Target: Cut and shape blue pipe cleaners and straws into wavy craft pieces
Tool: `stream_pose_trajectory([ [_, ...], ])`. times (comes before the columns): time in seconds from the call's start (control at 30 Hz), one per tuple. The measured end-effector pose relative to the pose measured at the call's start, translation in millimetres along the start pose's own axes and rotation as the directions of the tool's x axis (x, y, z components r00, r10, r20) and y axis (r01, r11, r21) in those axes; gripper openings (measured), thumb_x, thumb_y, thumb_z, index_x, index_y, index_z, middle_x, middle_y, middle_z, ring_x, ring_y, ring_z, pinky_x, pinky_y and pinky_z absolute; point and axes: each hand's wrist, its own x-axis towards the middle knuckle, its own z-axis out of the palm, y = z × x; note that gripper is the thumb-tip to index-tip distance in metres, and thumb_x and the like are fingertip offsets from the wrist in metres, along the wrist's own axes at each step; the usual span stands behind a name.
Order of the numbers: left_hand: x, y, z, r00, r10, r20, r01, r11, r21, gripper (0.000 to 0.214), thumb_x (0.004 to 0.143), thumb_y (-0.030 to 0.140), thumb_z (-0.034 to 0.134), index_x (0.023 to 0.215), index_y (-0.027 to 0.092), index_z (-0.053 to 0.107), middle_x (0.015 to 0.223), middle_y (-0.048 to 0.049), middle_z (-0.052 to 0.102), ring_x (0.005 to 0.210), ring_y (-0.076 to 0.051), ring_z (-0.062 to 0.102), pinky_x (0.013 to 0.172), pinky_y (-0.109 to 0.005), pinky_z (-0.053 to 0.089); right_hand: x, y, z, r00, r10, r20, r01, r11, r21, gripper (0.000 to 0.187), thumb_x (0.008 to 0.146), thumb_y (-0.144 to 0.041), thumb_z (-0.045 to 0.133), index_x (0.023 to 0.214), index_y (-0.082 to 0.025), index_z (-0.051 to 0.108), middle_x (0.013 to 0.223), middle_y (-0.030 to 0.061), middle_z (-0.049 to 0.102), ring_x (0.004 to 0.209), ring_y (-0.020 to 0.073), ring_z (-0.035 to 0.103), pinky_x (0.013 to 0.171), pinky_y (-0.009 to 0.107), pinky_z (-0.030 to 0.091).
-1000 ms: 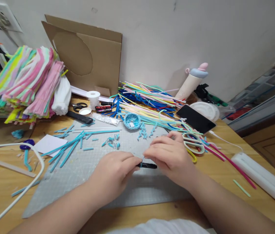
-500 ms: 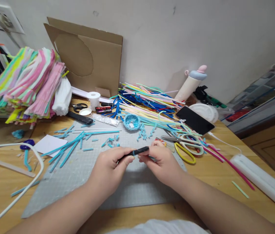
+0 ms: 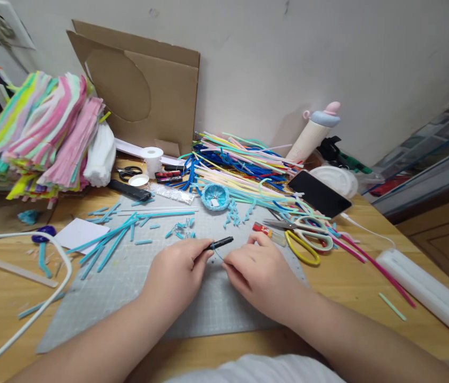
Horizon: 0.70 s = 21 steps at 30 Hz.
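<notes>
Above the grey cutting mat (image 3: pixel 120 298), my left hand (image 3: pixel 176 268) is closed around a black pen (image 3: pixel 223 242), whose tip end sticks out to the right. A thin blue pipe cleaner (image 3: pixel 218 256) loops round the pen and stretches across to my right hand (image 3: pixel 262 274), which pinches its free end. Just beyond lie coiled blue pieces (image 3: pixel 184 227) and a round, bowl-shaped blue piece (image 3: pixel 215 198) with curly strands (image 3: pixel 232 214) beside it. Straight blue pipe cleaners (image 3: pixel 115 247) are scattered left of my left hand.
Near my right hand lie a lighter (image 3: pixel 262 229) and scissors (image 3: pixel 304 255) with yellow and white handles. Behind are a heap of coloured pipe cleaners (image 3: pixel 244 165), a phone (image 3: pixel 320 194) and a bottle (image 3: pixel 312 133). A white cable (image 3: pixel 68 266) arcs at the left.
My right hand has drawn away from the pen to the right and slightly down, pulling the blue strand out between the hands. My left hand has shifted slightly left with the pen.
</notes>
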Motion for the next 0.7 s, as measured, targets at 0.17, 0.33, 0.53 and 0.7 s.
stream_pose_trajectory([
  [0.17,-2,3,-0.2,0.995,0.075,0.070,-0.086,0.980,0.178,0.027,0.086,0.020,0.044,0.104,0.022,0.063,0.090,-0.0056,0.070,0.083,-0.022,0.063,0.068,-0.032,0.044,-1,-1,2,1.000,0.009,0.008,-0.009,1.000,0.019,0.020,0.085,-0.015,0.045,0.070,-0.016,0.058,0.060,0.0010,0.060,0.058,0.0121,0.050,0.073,0.033,0.030],
  [0.33,-2,4,-2.3,0.965,0.220,0.143,-0.249,0.937,0.244,0.025,0.086,0.018,0.045,0.103,0.023,0.063,0.082,-0.0032,0.069,0.077,-0.021,0.062,0.065,-0.032,0.040,-1,3,-9,0.999,0.024,0.036,-0.028,0.995,0.092,0.017,0.086,-0.015,0.046,0.079,-0.016,0.061,0.066,0.0007,0.064,0.063,0.0120,0.052,0.076,0.033,0.029],
  [0.53,0,2,-6.3,0.910,0.381,0.167,-0.401,0.909,0.114,0.025,0.086,0.014,0.046,0.101,0.024,0.063,0.085,-0.0011,0.071,0.078,-0.018,0.062,0.070,-0.034,0.034,6,18,-20,0.979,0.147,0.142,-0.184,0.936,0.299,0.007,0.083,-0.023,0.058,0.078,-0.020,0.062,0.077,-0.0016,0.065,0.076,0.0128,0.055,0.078,0.033,0.028],
  [0.7,2,4,-6.9,0.928,0.350,0.125,-0.326,0.929,-0.176,0.022,0.085,0.016,0.051,0.098,0.024,0.066,0.085,0.0011,0.072,0.078,-0.016,0.062,0.074,-0.032,0.033,12,30,-20,0.935,0.251,0.249,-0.352,0.716,0.603,0.008,0.078,-0.024,0.063,0.073,-0.018,0.065,0.077,0.0012,0.062,0.078,0.0136,0.056,0.074,0.028,0.038],
])
